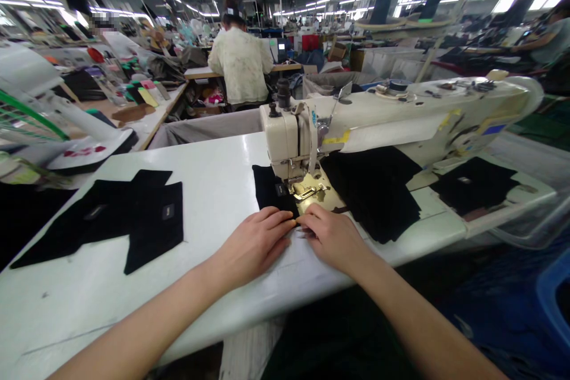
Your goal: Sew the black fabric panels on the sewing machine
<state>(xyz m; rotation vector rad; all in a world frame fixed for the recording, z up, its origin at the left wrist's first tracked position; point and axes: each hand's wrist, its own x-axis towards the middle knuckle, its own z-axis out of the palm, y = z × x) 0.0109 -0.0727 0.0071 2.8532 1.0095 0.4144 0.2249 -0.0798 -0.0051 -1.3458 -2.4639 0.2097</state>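
Observation:
A small black fabric piece (pixel 267 187) with a dark label (pixel 281 190) lies under the needle area of a cream sewing machine (pixel 285 136). At its near edge, my left hand (pixel 256 243) grips the cloth, fingers bent over it. My right hand (pixel 332 234) pinches the same edge just in front of the brass-coloured plate (pixel 314 187), its fingertips nearly touching those of the left. Part of the cloth is hidden beneath my fingers.
More labelled black pieces (pixel 155 214) lie on the white table (pixel 214 178) at left. A black fabric stack (pixel 378 190) sits under the machine arm, with more black cloth (pixel 474 184) at far right. A person (pixel 240 59) sits ahead; a white fan (pixel 27 77) stands left.

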